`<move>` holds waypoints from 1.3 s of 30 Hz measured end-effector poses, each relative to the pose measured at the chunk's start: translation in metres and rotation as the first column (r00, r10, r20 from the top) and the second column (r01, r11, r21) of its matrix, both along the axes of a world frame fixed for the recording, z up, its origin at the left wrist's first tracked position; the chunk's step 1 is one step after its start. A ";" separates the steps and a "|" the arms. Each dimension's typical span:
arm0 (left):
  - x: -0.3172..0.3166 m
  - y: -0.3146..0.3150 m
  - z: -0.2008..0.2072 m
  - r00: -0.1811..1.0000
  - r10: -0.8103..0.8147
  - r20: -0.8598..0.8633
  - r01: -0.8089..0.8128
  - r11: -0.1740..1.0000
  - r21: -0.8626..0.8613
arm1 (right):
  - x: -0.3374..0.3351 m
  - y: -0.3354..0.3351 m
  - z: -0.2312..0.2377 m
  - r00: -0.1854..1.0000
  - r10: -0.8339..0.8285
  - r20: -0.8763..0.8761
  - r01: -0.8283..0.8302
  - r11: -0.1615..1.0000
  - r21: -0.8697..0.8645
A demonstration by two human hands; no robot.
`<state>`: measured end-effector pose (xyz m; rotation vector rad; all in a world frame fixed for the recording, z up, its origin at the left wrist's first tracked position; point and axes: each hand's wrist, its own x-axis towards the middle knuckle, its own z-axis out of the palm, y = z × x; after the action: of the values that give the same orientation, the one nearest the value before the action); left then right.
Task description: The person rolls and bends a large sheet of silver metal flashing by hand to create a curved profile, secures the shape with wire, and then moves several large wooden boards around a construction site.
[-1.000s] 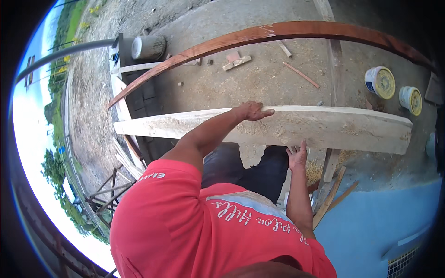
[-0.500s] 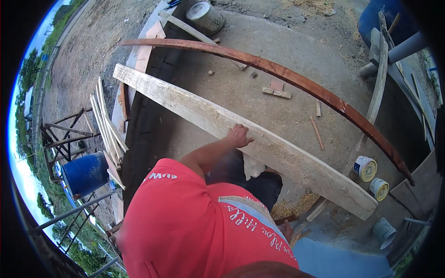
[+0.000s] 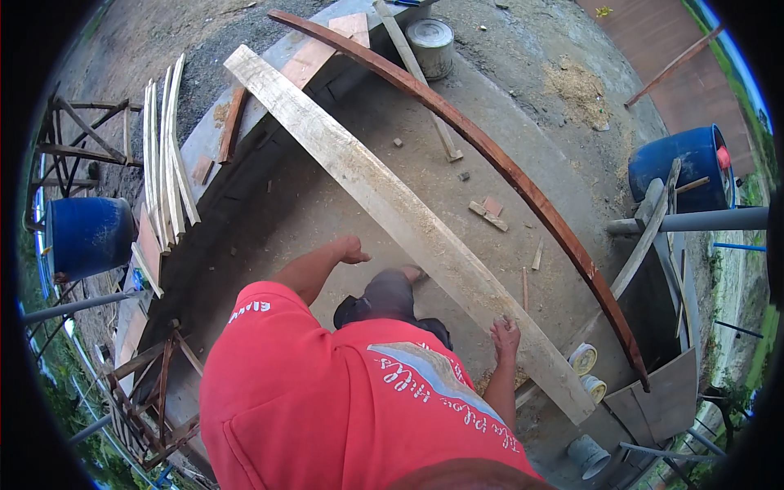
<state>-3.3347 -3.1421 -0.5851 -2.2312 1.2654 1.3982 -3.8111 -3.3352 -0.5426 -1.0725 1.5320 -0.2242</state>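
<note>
A long pale wooden plank (image 3: pixel 371 174) lies slantwise ahead of me, sawdust scattered over its face. My left hand (image 3: pixel 353 250) is in the air on the near side of the plank, apart from it and holding nothing, its fingers partly stretched out. At the plank's near edge, toward its right end, is my right hand (image 3: pixel 505 335), its fingers bent and close together over the wood. Whether something small is in them I cannot make out. Beyond the plank runs a long, curved reddish-brown beam (image 3: pixel 490 155), roughly alongside it.
Pale wood strips (image 3: pixel 170 155) lie at the left by a blue barrel (image 3: pixel 88 237). Another blue barrel (image 3: pixel 678 175) stands at the right. A grey bucket (image 3: pixel 430 47) is at the back. Small tubs (image 3: pixel 583 359) and a pail (image 3: pixel 588 456) sit near the plank's right end. Wood offcuts (image 3: pixel 488 216) litter the floor.
My left hand has come off the plank and drawn back toward me. My right hand has risen from below to the plank's near edge. The whole view has turned and shifted.
</note>
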 end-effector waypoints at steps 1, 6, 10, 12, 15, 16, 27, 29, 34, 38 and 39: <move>-0.003 0.020 -0.007 1.000 -0.005 -0.019 0.005 1.000 0.028 | 0.002 0.002 0.005 1.000 0.019 -0.002 -0.019 1.000 -0.008; -0.037 0.088 0.012 0.975 0.068 -0.213 -0.016 0.972 0.235 | -0.037 0.042 -0.012 0.994 0.083 -0.068 -0.082 0.996 0.016; -0.054 0.150 0.012 0.975 -0.041 -0.220 0.103 0.954 0.281 | -0.062 0.134 -0.017 0.986 -0.128 -0.110 0.135 0.989 0.066; -0.050 0.170 0.014 0.967 -0.170 -0.190 0.215 0.944 0.251 | -0.088 0.200 -0.035 0.959 -0.269 -0.087 0.277 0.955 0.108; -0.030 0.154 0.015 0.948 -0.245 -0.201 0.287 0.933 0.216 | -0.143 0.321 -0.073 0.948 -0.266 -0.173 0.306 0.911 0.278; -0.025 0.149 0.017 0.937 -0.284 -0.204 0.326 0.921 0.213 | -0.159 0.371 -0.090 0.936 -0.305 -0.176 0.344 0.898 0.275; 0.019 0.078 0.023 0.901 -0.284 -0.328 0.273 0.959 -0.081 | -0.066 0.513 -0.080 0.786 -0.200 -0.585 0.305 0.949 0.086; 0.028 0.061 0.039 0.859 -0.394 -0.328 0.387 0.918 -0.090 | -0.016 0.491 -0.066 0.760 -0.290 -0.581 0.294 0.952 -0.091; 0.097 0.064 0.061 0.905 -0.287 -0.314 0.287 0.957 -0.046 | 0.135 0.422 0.005 0.959 -0.060 -0.277 -0.003 0.975 -0.224; 0.148 0.069 0.052 0.929 -0.329 -0.169 0.355 0.923 0.149 | 0.216 0.431 0.045 0.967 0.196 -0.160 -0.212 0.973 -0.087; 0.161 0.073 0.049 0.922 -0.350 -0.167 0.374 0.916 0.147 | 0.226 0.433 0.051 0.973 0.231 -0.005 -0.231 0.972 0.053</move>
<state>-3.1736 -3.0695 -0.5361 -1.7005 1.4462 1.4677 -3.5846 -2.9024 -0.4913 -1.2008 1.4013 -0.0168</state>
